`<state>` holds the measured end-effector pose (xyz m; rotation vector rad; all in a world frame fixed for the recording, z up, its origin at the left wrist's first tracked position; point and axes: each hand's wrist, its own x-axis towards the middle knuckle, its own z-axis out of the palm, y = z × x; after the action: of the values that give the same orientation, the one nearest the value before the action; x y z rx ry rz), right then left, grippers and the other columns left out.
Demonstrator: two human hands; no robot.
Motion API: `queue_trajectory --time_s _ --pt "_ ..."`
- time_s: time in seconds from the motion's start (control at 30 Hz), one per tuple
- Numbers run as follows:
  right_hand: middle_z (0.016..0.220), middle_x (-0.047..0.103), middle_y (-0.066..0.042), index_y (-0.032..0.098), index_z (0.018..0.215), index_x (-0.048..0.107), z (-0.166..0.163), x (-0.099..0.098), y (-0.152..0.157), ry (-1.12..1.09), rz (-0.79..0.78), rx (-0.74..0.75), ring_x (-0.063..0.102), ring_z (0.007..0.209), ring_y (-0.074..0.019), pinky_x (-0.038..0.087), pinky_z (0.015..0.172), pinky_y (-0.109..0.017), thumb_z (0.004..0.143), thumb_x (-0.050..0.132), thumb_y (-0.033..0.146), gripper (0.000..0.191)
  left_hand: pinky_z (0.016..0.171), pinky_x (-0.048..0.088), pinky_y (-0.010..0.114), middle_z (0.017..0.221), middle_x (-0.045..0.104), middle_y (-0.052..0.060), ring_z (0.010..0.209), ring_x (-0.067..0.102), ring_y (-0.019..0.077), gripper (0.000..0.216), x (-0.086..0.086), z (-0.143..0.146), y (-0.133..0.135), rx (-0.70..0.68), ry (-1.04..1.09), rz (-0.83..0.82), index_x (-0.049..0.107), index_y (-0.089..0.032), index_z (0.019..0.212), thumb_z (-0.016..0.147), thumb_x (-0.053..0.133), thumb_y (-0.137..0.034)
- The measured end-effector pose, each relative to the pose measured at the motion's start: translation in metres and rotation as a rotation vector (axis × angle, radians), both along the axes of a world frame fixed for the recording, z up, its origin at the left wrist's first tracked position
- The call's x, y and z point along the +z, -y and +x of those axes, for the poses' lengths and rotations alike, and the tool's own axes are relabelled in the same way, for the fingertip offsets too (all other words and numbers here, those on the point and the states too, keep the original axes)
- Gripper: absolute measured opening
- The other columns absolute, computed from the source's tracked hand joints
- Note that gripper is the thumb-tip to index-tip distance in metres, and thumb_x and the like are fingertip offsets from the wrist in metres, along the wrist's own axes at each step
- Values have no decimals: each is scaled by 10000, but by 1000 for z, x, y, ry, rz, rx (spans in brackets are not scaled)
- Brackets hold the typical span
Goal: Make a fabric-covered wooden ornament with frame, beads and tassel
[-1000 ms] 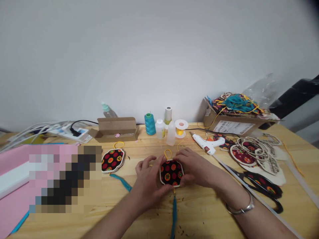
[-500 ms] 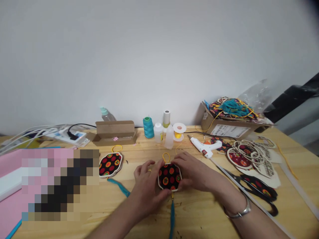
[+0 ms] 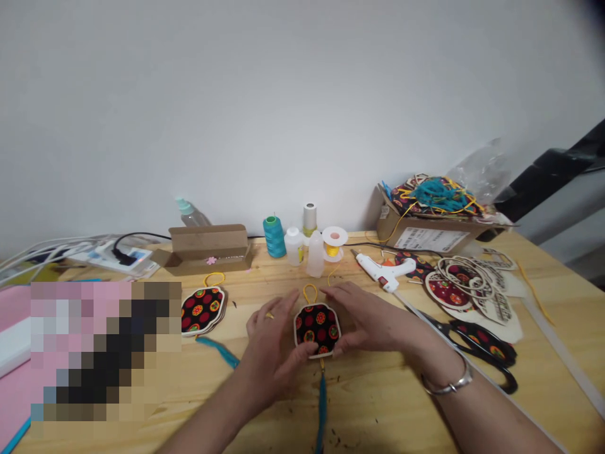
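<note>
In the head view an octagon-like ornament lies on the table in front of me, its dark fabric printed with red and orange flowers inside a pale wooden rim. A yellow cord loop sticks out at its top and a teal tassel trails below. My left hand is on its left, fingers spread, the thumb resting on the lower face. On the other side is my right hand, fingers apart, with its thumb at the lower right rim. Neither hand is closed round the ornament.
A similar stack of ornaments lies left. Behind stand an opened cardboard box, a teal thread cone and bottles. To the right are a glue gun, black-handled scissors, wooden cutouts and a filled carton.
Both hands have loosened around the ornament, and more of its rim shows. My left thumb has come onto its lower face. The whole view has shifted slightly.
</note>
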<state>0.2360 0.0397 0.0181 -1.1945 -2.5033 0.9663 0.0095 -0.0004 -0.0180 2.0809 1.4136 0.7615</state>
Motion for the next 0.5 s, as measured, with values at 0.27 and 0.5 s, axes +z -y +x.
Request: queue_trajectory --time_s 0.27,0.5 --pt "1203 544 -122 192 1325 430 0 -2 0 -26 19 -31 480 1101 -254 397 919 -406 810 594 499 621 714 545 279 1089 661 82 865 648 161 183 48 -26 -22 534 1143 -604 637 -157 985 885 490 -201" --pt "1134 566 -121 174 1214 518 -3 -9 0 1 97 -49 495 1049 -245 401 898 -404 908 402 523 477 328 446 153 723 688 87 411 565 82 253 62 -61 -59 659 1331 -861 563 -118 793 935 428 -278"
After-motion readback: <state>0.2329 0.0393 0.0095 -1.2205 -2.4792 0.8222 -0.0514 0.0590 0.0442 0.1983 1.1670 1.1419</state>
